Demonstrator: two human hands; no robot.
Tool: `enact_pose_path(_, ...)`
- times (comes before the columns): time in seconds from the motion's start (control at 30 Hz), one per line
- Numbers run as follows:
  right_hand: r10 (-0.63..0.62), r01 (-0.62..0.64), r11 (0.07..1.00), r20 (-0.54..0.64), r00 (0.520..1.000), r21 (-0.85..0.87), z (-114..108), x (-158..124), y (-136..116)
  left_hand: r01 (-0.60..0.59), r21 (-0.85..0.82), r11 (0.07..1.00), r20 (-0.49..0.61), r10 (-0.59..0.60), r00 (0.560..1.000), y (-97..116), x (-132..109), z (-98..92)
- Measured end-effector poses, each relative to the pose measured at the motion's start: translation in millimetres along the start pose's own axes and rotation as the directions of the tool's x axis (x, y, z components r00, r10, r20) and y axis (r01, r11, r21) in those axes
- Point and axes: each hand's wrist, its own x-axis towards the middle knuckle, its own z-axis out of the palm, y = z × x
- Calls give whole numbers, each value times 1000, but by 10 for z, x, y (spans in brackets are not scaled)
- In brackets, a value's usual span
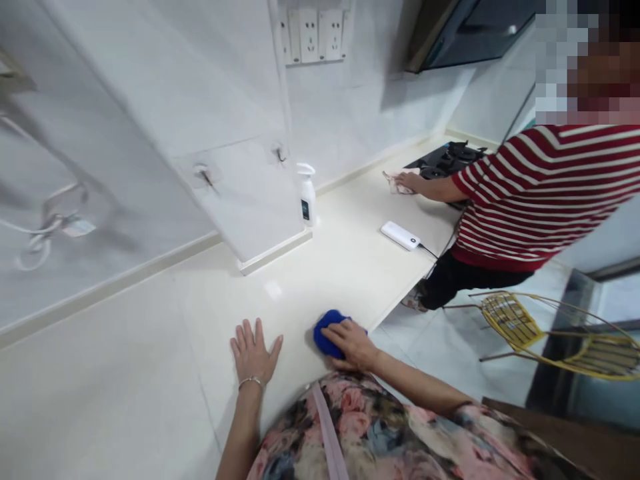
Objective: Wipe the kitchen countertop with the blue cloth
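Observation:
My left hand [254, 352] lies flat on the white countertop [150, 373], fingers spread, with a thin bracelet at the wrist. It holds nothing. My right hand [351, 343] is closed over a blue cloth [327, 328] and presses it onto the counter near the front edge. The cloth shows only at the left of my fingers.
A white spray bottle [307, 195] stands by the wall corner. A white power bank [400, 235] with a cable lies further right. Another person in a red striped shirt [540, 193] presses a pale cloth [397, 183] beside a black stove [447, 160]. A yellow wire chair [550, 330] stands on the floor.

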Motion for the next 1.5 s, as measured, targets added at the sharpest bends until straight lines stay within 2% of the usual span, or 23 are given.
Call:
enact_pose_path(0.07, 159, -165, 983, -77, 984, -77, -170, -247, 402, -13, -8, 1000, -9, 13, 1000, 1, 8, 13)
enact_pose_path(0.1, 265, -279, 952, -117, 957, -123, -274, -329, 613, -20, -13, 1000, -14, 20, 1000, 2, 11, 21)
enact_pose_path(0.17, 492, -525, 827, -194, 849, -201, -498, -400, 1020, -28, -19, 999, -19, 27, 999, 2, 11, 35)
enact_pose_path(0.23, 643, -685, 688, -235, 728, -240, -704, -338, 1372, -22, -18, 1000, -26, 21, 999, 1, 2, 43)
enact_pose_path(0.33, 784, -833, 499, -285, 551, -238, -901, -12, 1743, -17, -16, 1000, -42, 17, 999, -10, -19, 55)
enact_pose_path(0.4, 843, -905, 376, -332, 424, -200, -936, 339, 1860, -22, -26, 999, -48, 21, 999, -23, -31, 68)
enact_pose_path(0.43, 858, -925, 337, -346, 379, -178, -926, 543, 1872, -25, -35, 999, -54, 23, 998, -29, -36, 75)
enact_pose_path(0.47, 866, -933, 323, -349, 359, -160, -900, 760, 1849, -24, -44, 999, -62, 21, 998, -35, -41, 82)
enact_pose_path(0.5, 867, -930, 335, -337, 367, -150, -860, 983, 1792, -22, -52, 998, -75, 18, 997, -40, -46, 88)
enact_pose_path(0.57, 850, -894, 422, -277, 447, -148, -751, 1427, 1575, -20, -56, 998, -98, 14, 995, -46, -57, 96)
enact_pose_path(0.67, 755, -768, 621, -145, 640, -156, -538, 2006, 1047, -22, -32, 999, -111, 19, 994, -57, -73, 103)
enact_pose_path(0.77, 580, -579, 803, -35, 814, -141, -280, 2347, 395, -36, -11, 999, -128, 35, 991, -94, -82, 121)
enact_pose_path(0.87, 329, -325, 942, 39, 944, -84, 37, 2339, -213, -67, -2, 998, -147, 66, 987, -162, -87, 161)
enact_pose_path(0.93, 166, -165, 986, 48, 985, -27, 249, 2147, -497, -86, 2, 996, -146, 85, 986, -203, -93, 189)
enact_pose_path(1.0, 52, -54, 998, 42, 998, 38, 394, 1864, -625, -99, 8, 995, -133, 99, 986, -219, -102, 205)
enact_pose_path(1.1, 10, -15, 993, 46, 999, 114, 392, 1449, -493, -99, 17, 995, -131, 100, 986, -191, -117, 191)
enact_pose_path(1.17, 33, -41, 991, 69, 997, 126, 258, 1286, -231, -86, 13, 996, -141, 87, 986, -155, -124, 168)
enact_pose_path(1.23, 93, -101, 990, 82, 992, 96, 83, 1254, 104, -72, 1, 997, -144, 72, 987, -126, -131, 148)
enact_pose_path(1.3, 201, -203, 979, 64, 978, 32, -77, 1347, 449, -63, -10, 998, -142, 61, 988, -113, -141, 141)
enact_pose_path(1.4, 364, -363, 929, -5, 931, -75, -224, 1631, 902, -63, -9, 998, -135, 61, 989, -121, -157, 148)
enact_pose_path(1.5, 438, -441, 884, -54, 897, -157, -276, 1927, 1271, -71, 2, 997, -120, 71, 990, -142, -174, 153)
